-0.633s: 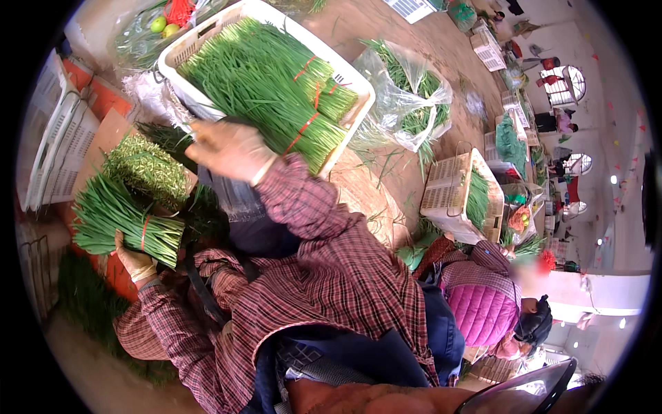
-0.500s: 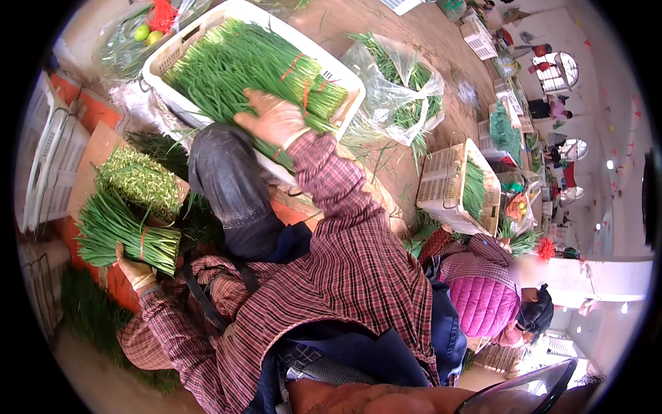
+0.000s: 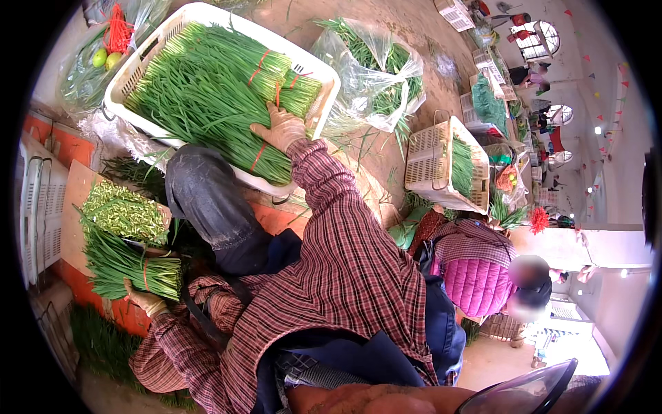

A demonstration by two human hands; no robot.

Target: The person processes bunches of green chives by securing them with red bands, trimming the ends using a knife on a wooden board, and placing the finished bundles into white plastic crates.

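Gloved in pale material, my left hand (image 3: 143, 299) grips the near side of a bundle of green chives (image 3: 127, 265) tied with a red band, beside a pile of chopped pale-green stalks (image 3: 124, 212). Part of that hand's fingers is hidden by the bundle. My right hand (image 3: 283, 129), also gloved, lies on the banded chive bundles (image 3: 207, 96) in a white plastic crate (image 3: 329, 103). Its thumb and fingers are apart, resting on the leaves near the crate's right end. Red bands circle several bundles there.
My bent knee (image 3: 203, 190) stands against the crate's near side. A clear plastic bag of greens (image 3: 386, 76) lies right of it. Farther right are another crate (image 3: 431, 162) and a person in a pink vest (image 3: 476, 286). White crates (image 3: 48, 207) stand at left.
My right hand has moved from the middle leaves toward the banded end, baring a bundle at the crate's near edge. My left hand keeps its bundle. The view has shifted slightly.
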